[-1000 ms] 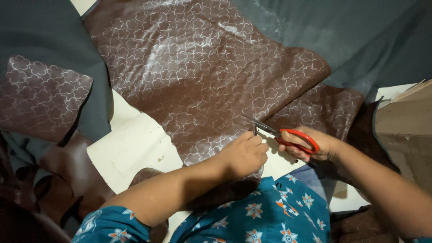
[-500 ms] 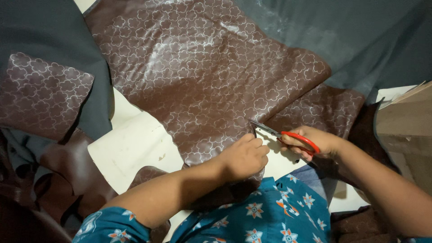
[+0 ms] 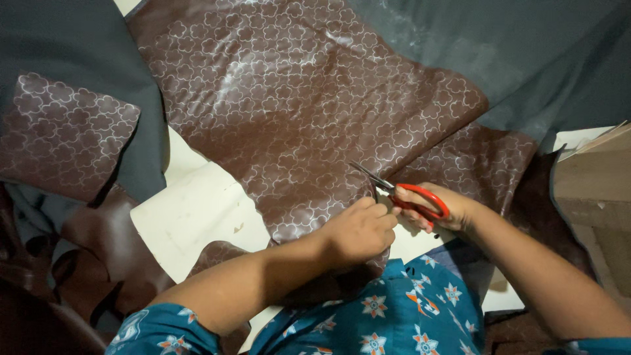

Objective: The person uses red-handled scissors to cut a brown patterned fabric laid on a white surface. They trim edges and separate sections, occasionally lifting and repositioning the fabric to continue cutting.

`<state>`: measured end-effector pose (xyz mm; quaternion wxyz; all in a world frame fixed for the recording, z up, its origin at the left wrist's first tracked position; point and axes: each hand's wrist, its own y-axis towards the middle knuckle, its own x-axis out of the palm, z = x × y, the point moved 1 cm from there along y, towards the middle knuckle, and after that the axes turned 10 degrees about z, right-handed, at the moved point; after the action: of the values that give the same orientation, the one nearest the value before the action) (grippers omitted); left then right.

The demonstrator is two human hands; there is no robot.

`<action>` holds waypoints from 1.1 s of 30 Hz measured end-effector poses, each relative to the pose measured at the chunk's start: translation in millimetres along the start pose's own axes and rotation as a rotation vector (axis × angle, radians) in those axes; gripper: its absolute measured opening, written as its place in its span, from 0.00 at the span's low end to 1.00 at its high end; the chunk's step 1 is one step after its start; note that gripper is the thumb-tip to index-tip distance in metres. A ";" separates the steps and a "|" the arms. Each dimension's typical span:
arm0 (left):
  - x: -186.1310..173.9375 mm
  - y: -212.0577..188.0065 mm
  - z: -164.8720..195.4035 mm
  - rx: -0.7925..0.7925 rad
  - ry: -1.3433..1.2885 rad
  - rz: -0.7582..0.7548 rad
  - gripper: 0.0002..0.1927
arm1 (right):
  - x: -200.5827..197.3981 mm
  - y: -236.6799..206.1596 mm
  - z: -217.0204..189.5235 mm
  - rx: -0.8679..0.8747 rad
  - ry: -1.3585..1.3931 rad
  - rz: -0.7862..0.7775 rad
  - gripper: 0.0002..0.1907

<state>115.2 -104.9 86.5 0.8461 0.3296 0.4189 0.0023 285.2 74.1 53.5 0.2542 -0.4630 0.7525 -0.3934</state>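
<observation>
Little has been shifted since the earlier frames: the scissors (image 3: pixel 401 190) have been kept at the same near edge of the brown sheet (image 3: pixel 296 125), and the left hand (image 3: pixel 358 231) has been held just beside them, with only a slight drift of the view.

The sheet is spread flat over pale card (image 3: pixel 197 217), with its shiny side, embossed in a pale floral lattice, facing up. It is judged to be a faux-leather cloth: light, limp and pliable, with a slick face that would slide under a loose hold. The glossy highlights and the soft ripples near the cut support this. A hold is best taken at the edge just beside the blades, pinched between thumb and fingers so that the material is kept taut; a hold further off would let it sag or buckle ahead of the cut.

The left hand's fingers are curled narrow and pressed on the sheet's edge, seemingly pinching it. The right hand (image 3: pixel 437 209) is closed around the red handles, and the blades point up and left into the sheet; whether they are parted cannot be told.

A smaller cut piece (image 3: pixel 62 135) of the same pattern lies well apart at the left, on dark grey cloth (image 3: pixel 526 59). Plain brown scraps (image 3: pixel 112 243) lie near the lower left, and a cardboard box (image 3: pixel 595 177) stands at the right.
</observation>
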 end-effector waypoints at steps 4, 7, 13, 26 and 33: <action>-1.1 -0.7 -0.3 -0.019 -0.037 -0.031 0.05 | -3.1 0.2 -3.4 0.002 -0.041 0.026 0.32; -3.3 -1.7 -0.4 -0.020 -0.031 -0.020 0.05 | -1.4 1.6 -1.5 0.029 -0.020 0.064 0.30; -3.5 -1.6 -0.5 0.007 -0.008 0.040 0.06 | 5.5 2.9 11.5 0.067 -0.013 0.127 0.27; -2.8 -3.9 3.4 -0.037 -0.077 0.004 0.05 | 12.1 11.1 6.8 -0.004 0.098 0.027 0.26; -12.0 -2.1 5.5 0.027 -0.078 0.164 0.06 | 20.5 23.4 -8.3 -0.028 0.100 -0.045 0.30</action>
<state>110.8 -112.9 96.2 0.8542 0.3741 0.3571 0.0532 258.4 64.8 38.5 0.2007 -0.4631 0.7590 -0.4113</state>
